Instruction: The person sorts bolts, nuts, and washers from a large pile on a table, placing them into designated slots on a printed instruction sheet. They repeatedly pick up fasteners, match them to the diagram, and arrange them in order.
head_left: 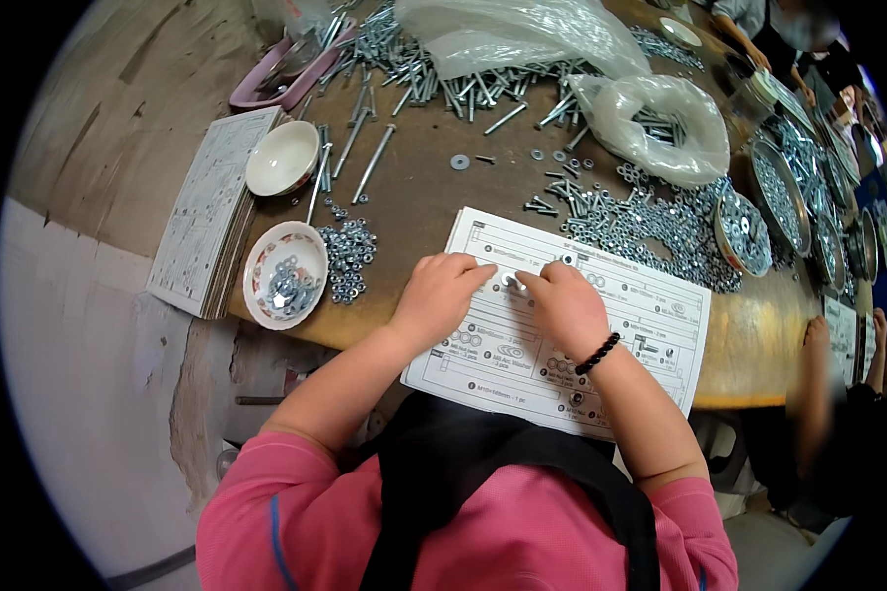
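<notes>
Presently resting left hand (442, 292) on a printed sheet (503, 320), curling most fingers loosely and pointing the index finger toward the right. Seeing nothing in its grasp, but not seeing the underside, so not confirming it as unladen. Lowering right hand (568, 313) onto the same sheet, bending the fingers inward and bringing the tips close to a small metal piece (511, 282) between both hands; not being able to tell whether pinching it or merely touching. Wearing a black beaded bracelet (599, 355) on the right wrist.

Recording a dark round fitting (568, 260) on the sheet just beyond the right fingers, and another fitting (577, 399) nearer the body, beside the right forearm. Noting, left of the left hand, a patterned bowl (253, 271) containing washers (291, 288), with loose nuts (351, 264) between bowl and hand. Observing a plain white bowl (284, 163) and a stack of printed sheets (207, 212) farther out on that side. Counting one flat washer (459, 162) well beyond the left hand. Logging a spread of small bolts and nuts (641, 227) beyond the right hand, and behind it a rolled plastic bag (702, 153) containing bolts.
</notes>
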Motion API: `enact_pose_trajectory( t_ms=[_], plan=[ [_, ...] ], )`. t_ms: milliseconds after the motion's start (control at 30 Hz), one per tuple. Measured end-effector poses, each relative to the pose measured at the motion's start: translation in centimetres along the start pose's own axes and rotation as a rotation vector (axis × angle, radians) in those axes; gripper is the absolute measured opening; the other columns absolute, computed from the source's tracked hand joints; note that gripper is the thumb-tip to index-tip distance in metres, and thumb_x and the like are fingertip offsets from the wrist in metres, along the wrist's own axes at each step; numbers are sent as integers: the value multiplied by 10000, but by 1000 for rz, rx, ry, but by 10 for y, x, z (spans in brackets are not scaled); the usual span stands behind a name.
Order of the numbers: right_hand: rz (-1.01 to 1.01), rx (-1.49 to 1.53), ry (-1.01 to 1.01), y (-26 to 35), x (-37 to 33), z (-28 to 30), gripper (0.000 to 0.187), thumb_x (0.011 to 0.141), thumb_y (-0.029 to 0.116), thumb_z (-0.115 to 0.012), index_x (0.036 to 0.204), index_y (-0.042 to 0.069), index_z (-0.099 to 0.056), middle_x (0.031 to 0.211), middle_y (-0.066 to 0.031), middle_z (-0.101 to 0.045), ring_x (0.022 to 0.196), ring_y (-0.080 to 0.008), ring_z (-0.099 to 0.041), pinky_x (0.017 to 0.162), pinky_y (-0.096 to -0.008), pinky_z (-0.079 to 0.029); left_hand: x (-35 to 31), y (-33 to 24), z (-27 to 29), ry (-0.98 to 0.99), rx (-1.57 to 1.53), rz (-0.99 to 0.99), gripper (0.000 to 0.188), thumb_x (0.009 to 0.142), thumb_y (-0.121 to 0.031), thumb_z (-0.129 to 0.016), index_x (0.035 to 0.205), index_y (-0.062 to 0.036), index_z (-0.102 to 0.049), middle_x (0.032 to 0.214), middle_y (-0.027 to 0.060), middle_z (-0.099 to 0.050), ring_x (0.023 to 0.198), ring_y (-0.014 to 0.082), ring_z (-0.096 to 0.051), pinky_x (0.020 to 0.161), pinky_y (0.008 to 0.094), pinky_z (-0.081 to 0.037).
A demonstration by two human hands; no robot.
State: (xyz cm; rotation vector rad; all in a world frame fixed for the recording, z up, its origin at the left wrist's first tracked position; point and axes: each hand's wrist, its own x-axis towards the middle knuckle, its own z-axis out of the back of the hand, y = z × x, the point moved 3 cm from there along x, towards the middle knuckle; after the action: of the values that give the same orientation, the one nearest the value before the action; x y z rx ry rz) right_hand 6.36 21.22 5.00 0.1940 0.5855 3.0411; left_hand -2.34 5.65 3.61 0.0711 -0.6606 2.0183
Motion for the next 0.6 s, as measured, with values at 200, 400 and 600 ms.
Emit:
enact_pose_trajectory(
  t_ms=[200, 400, 600],
  plan=[
    [182, 145, -63, 28, 31, -5, 237, 764, 72, -531, 980, 89, -628, 863, -85, -572, 842, -265, -562, 716, -368, -477, -74, 34, 32, -90, 238, 445, 588, 777, -216, -614, 1273, 11, -396, 1321, 185, -385, 1236, 345, -334, 1026, 434, -258],
    [320, 225, -32, 62, 68, -37, 192, 757, 87, -550, 934, 88, -626, 854, -93, -569, 820, -277, -569, 704, -366, -479, -103, 59, 27, -19, 265, 693, 747, 788, -300, -621, 1336, 65, -268, 1427, 256, -189, 1315, 398, -196, 1068, 454, -185],
    [352, 213, 21, 78, 87, -47, 189, 761, 94, -553, 937, 94, -621, 845, -95, -560, 820, -277, -569, 710, -368, -483, -80, 57, 20, 53, 143, 534, 739, 805, -315, -602, 1343, 60, -258, 1424, 248, -207, 1336, 363, -182, 1086, 422, -177]
  ],
)
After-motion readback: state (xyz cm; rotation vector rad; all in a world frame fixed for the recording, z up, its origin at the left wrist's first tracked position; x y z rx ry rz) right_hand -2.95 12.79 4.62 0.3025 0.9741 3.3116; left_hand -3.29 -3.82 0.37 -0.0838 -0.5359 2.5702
